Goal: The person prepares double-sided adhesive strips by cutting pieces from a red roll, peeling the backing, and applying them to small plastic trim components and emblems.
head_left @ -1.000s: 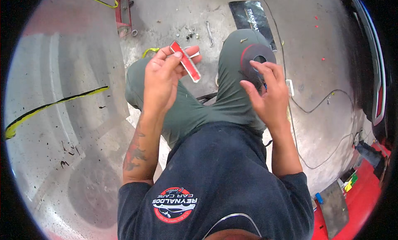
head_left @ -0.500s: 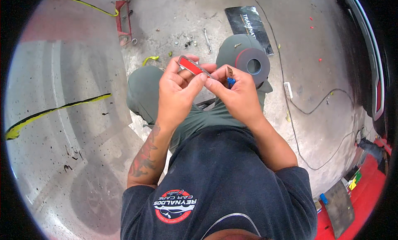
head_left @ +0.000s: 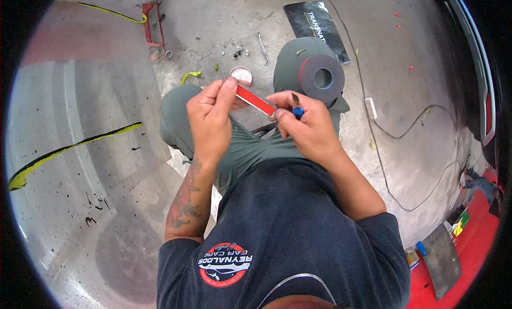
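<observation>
Between my two hands, above my lap, is a narrow silver-edged strip with a red backing on its upper face. My left hand pinches its left end between thumb and fingers. The fingers of my right hand hold its right end. That hand also keeps a small blue-handled tool tucked in its fingers, a thin dark tip sticking out; its exact kind is unclear. A grey roll of tape with a red edge rests on my right knee.
A round dish with pale contents lies on the floor beyond my hands. Farther off are a wrench, small hardware, a red metal bracket and a black sign. A cable with a white power strip runs at right, beside a car.
My left hand has moved left and away from my right, so more of the red-backed strip shows between them. The round dish has come into view behind my left hand.
</observation>
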Tool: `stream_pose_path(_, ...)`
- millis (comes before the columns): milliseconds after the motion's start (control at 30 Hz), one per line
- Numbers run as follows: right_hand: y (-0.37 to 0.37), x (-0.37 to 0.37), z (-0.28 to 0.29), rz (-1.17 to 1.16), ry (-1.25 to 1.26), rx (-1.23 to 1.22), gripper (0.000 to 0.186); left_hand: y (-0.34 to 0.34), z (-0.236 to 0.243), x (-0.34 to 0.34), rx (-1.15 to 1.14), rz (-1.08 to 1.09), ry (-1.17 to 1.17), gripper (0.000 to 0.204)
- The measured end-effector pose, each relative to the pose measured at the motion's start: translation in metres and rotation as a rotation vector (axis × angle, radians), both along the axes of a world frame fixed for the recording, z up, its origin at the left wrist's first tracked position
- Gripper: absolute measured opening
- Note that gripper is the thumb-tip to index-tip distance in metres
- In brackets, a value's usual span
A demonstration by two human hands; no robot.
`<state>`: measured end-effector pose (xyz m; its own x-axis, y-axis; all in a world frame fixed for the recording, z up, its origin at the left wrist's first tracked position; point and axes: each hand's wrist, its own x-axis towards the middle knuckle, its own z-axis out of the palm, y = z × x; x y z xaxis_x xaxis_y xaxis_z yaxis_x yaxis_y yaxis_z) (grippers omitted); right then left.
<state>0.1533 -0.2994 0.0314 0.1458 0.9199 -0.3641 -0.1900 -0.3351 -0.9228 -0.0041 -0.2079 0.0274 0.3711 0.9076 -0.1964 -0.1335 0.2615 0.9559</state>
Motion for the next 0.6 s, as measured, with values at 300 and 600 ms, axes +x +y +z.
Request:
stream_pose_path(300, 0.003, 0.002, 0.007, -0.024, -0.298, 0.212, 0.021, -0.010, 0.003, 0.013, 0.265, -0.010, 0.147, 0.028)
stream_pose_path(600, -0.027, 0.036, 0.016, -0.143, 0.074, 0.128, 0.024, -0.002, 0.013, 0.021, 0.193, -0.212, -0.040, 0.016)
